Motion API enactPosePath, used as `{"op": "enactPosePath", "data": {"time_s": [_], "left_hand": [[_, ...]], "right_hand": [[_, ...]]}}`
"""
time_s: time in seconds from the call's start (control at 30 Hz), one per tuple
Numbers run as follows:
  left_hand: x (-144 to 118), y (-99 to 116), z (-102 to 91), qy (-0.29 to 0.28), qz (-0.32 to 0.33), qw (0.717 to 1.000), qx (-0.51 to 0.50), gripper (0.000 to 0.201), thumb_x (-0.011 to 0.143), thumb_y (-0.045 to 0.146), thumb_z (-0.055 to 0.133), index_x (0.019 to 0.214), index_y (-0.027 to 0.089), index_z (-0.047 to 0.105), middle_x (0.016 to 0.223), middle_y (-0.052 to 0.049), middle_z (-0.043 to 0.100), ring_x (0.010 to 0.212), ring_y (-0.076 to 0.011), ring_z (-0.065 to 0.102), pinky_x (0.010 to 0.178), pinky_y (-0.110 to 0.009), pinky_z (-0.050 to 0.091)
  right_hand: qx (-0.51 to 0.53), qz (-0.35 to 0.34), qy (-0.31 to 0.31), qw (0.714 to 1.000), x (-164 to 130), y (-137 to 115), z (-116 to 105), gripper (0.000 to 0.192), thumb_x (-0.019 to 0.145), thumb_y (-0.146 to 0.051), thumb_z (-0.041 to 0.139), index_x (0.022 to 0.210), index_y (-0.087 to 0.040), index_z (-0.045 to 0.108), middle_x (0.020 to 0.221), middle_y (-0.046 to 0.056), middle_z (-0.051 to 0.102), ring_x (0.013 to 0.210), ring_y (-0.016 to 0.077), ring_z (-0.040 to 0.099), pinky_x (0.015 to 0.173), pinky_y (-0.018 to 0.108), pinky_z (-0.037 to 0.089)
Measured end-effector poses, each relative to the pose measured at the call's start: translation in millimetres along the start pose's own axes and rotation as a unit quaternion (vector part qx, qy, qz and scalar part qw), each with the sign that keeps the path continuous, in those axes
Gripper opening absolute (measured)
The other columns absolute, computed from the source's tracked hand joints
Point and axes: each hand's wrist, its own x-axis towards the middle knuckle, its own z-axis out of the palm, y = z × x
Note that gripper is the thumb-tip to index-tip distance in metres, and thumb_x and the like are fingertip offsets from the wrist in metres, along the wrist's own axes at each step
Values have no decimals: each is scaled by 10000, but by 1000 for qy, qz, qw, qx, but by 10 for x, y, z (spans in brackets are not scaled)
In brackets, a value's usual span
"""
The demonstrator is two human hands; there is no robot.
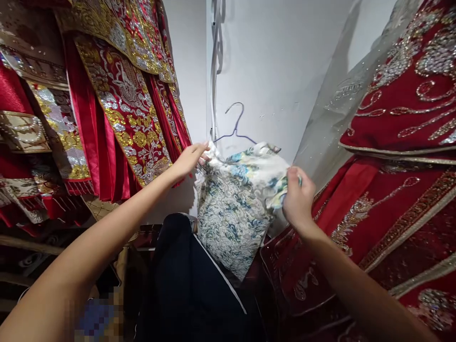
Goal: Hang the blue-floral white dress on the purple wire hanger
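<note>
Hands apart: left hand (pixel 190 159) and right hand (pixel 297 199) clamped on patterned garment (pixel 235 204) | hung below hanger (pixel 235 126) | step judged: seating shoulders; steadying required.

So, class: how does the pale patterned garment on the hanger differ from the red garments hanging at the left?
The pale garment is white with blue-green print; the red garments carry gold and silver embroidery. Both hands, left and right, grip the pale one; the red ones hang untouched. Both are ornately patterned.

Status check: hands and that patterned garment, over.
Left hand and right hand both pinching the garment. Still on hanger. Red robes crowd both sides.
</note>
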Motion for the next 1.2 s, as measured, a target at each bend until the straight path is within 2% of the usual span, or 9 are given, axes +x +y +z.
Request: {"op": "enactPosePath", "data": {"time_s": [0.1, 0.2, 0.27, 0.37, 0.5, 0.67, 0.8, 1.0, 1.2], "left_hand": [[-206, 116, 197, -112, -87, 979, -148, 300, 860, 453, 580, 910, 158, 607, 874, -90, 673, 783, -193, 654, 661, -299, 527], [-610, 145, 334, -191, -122, 961, -158, 159, 698, 205, 680, 814, 178, 576, 766, -62, 681, 672, -181, 644, 578, -279, 510], [-933, 147, 343, -263, -135, 944, -148, 186, 654, 114, 615, 814, 199, 573, 708, -51, 693, 635, -196, 651, 547, -288, 501], [-1262, 162, 201, -279, -98, 950, -100, 242, 629, 60, 526, 787, 222, 612, 725, -50, 711, 699, -224, 679, 613, -319, 535], [-1127, 142, -141, -213, -69, 974, -30, 296, 647, 70, 459, 829, 215, 641, 820, -61, 701, 722, -217, 662, 538, -298, 506], [-524, -94, -458, 5, 40, 990, 135, 371, 689, 83, 486, 1033, 180, 583, 995, -84, 662, 845, -213, 637, 737, -368, 539], [-339, -252, -452, 187, 182, 919, 296, 510, 786, 175, 574, 1282, 185, 457, 1304, -152, 512, 1226, -299, 491, 1067, -492, 393], [-580, -559, -41, 260, 172, 894, 323, 510, 850, 240, 582, 1323, 227, 390, 1328, -162, 449, 1289, -327, 411, 1081, -517, 332], [-645, -1078, 483, 223, -6, 971, 83, 515, 841, 441, 642, 1219, 205, 384, 1092, -118, 558, 937, -238, 585, 831, -379, 475]], "right_hand": [[-71, -39, -240, 967, -541, -311, -36, 279, 913, -480, 534, 1022, -267, 676, 832, 34, 671, 763, 224, 622, 706, 349, 516], [-39, -85, -590, 802, -896, -536, -45, 576, 750, -460, 726, 1305, -384, 592, 1141, 19, 702, 974, 288, 668, 853, 403, 541], [-19, -108, -679, 726, -925, -544, -52, 602, 732, -449, 743, 1312, -436, 585, 1271, -7, 655, 1093, 290, 646, 937, 405, 524], [-70, -99, -573, 810, -692, -327, -66, 300, 848, -425, 640, 1145, -404, 683, 1204, 14, 665, 1098, 267, 635, 958, 419, 503], [-168, -39, -355, 919, -258, 81, -60, 372, 856, -505, 631, 1141, -271, 682, 1191, 99, 649, 1123, 332, 587, 928, 475, 480], [-23, 76, -398, 914, 96, 211, 143, 411, 888, -584, 562, 877, -207, 726, 907, 61, 721, 855, 273, 658, 743, 345, 501], [68, 135, -277, 949, 489, 216, 513, 437, 730, -601, 735, 868, -187, 740, 873, 59, 740, 787, 252, 665, 661, 306, 494], [157, 228, -221, 935, 969, 461, 843, 459, 515, -541, 882, 744, -172, 731, 689, 43, 722, 619, 208, 647, 593, 302, 509], [158, 237, -198, 938, 753, 636, 581, 458, 579, -566, 844, 801, -186, 718, 705, 48, 725, 647, 231, 668, 640, 332, 529]]}}
